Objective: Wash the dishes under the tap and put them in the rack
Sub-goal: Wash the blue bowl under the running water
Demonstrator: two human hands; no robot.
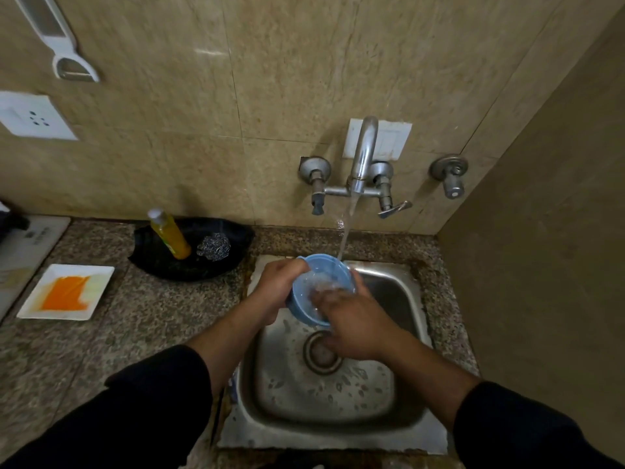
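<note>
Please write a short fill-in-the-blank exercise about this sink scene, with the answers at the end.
1. The left hand grips a ____ bowl under the running tap.
2. The fingers of the right hand are ____ the bowl.
3. The white square plate bears an ____ smear.
4. A ____ bottle stands beside the steel scrubber.
Answers: blue; inside; orange; yellow.

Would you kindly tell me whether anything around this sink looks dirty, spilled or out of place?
The white square plate on the counter left of the sink is smeared with orange residue. Brown staining edges the sink's rim.
</note>
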